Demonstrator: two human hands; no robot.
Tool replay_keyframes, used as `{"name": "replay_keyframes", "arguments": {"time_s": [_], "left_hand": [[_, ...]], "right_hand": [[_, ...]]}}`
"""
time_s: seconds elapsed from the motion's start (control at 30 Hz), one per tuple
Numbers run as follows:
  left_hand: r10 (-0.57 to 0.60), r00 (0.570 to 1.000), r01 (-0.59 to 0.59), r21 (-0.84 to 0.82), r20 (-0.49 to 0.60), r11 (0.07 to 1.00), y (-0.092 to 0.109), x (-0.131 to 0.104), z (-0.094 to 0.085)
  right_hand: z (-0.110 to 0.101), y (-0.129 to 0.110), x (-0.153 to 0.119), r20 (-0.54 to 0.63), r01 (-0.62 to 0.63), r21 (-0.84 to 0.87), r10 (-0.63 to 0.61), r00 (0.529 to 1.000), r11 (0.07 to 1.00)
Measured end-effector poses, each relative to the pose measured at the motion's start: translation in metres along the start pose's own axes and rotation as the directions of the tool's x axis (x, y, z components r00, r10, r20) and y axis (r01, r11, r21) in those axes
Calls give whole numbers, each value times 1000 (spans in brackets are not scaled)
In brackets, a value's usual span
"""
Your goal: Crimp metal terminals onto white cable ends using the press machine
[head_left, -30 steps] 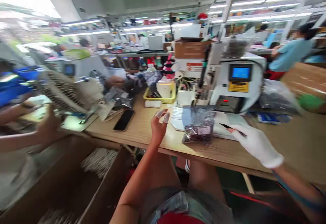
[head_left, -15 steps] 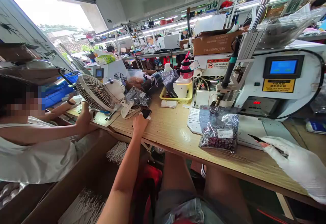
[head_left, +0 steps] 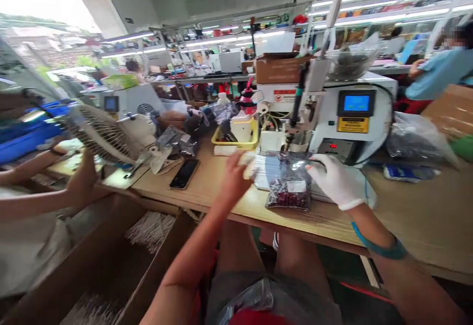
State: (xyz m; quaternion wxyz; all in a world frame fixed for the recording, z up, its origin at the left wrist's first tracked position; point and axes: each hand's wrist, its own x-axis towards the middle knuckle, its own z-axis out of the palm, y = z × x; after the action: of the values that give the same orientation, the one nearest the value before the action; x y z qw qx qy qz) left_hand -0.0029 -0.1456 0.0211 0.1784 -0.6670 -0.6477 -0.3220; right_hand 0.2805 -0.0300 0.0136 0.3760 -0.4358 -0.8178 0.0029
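Note:
My left hand (head_left: 237,176), with white coverings on its fingertips, is blurred in front of the machine, left of a clear plastic bag (head_left: 290,194). Its fingers look apart, with nothing visible in them. The bag holds small dark red and dark pieces and bears a white label. On its right is my right hand (head_left: 334,179) in a white glove, fingers bent around dark tweezers (head_left: 320,161) that are mostly hidden. Its fingertips are close to the bag's upper right edge; contact is unclear. A black phone (head_left: 185,173) lies flat on the table (head_left: 210,187).
A white machine (head_left: 328,118) with a blue screen stands behind the bag. Thin white strips (head_left: 271,167) lie at its base. Left are a yellow basket (head_left: 236,143), a fan (head_left: 99,132) and a co-worker's arm (head_left: 37,197). Cardboard boxes (head_left: 107,261) sit below the table's left side.
My left hand has let go of the phone and moved right toward the bag. My right hand has come in from the far right to the bag's side. The view has turned right.

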Motion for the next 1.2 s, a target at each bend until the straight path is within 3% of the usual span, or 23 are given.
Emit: {"name": "replay_keyframes", "arguments": {"time_s": [0.07,0.1,0.13,0.2,0.33,0.47,0.53,0.6,0.7,0.77,0.83,0.9,1.0,1.07,1.13,1.2], "left_hand": [[131,991,-129,-48,32,990,43,13,20],[126,992,-124,-51,30,991,58,20,29],[120,992,-119,-37,39,992,68,26,36],[69,996,-69,1,61,998,81,35,43],[-13,996,6,78,84,997,94,40,40],[139,986,-142,28,87,989,101,44,34],[176,980,-170,-66,91,983,101,45,35],[54,998,-46,-226,27,973,100,45,40],[-150,987,99,-510,-59,854,99,41,49],[-259,963,161,-625,-69,764,101,36,51],[-298,954,195,-670,-40,716,104,32,49],[-243,970,188,-637,0,748,106,32,42],[-68,992,105,-416,104,903,110,40,25],[9,980,29,-191,198,981,114,49,13],[75,957,-77,-4,279,997,119,59,5],[139,924,-171,59,356,983,124,66,4]], "right_hand": [[12,8,8,124,-113,-63,120,985,992],[18,14,11,237,-144,-71,157,959,987],[24,19,14,311,-160,-45,166,936,986],[31,25,14,323,-138,147,84,943,979],[23,16,-1,171,-58,367,-6,985,929],[4,-2,-19,36,99,427,-126,991,899],[-1,-5,-24,-18,111,438,-115,993,892],[-3,-6,-27,-63,80,451,-58,996,889],[-5,-7,-30,-67,35,483,-3,998,875],[-8,-10,-33,-58,2,496,30,998,869],[-10,-14,-34,-66,-4,507,43,997,862],[-10,-15,-33,-47,-7,514,36,998,858],[-4,-13,-28,68,-53,510,21,997,859],[2,-11,-25,114,-68,524,10,993,849],[7,-11,-24,101,-65,571,9,995,819],[11,-13,-24,59,-57,628,25,998,776]]}}
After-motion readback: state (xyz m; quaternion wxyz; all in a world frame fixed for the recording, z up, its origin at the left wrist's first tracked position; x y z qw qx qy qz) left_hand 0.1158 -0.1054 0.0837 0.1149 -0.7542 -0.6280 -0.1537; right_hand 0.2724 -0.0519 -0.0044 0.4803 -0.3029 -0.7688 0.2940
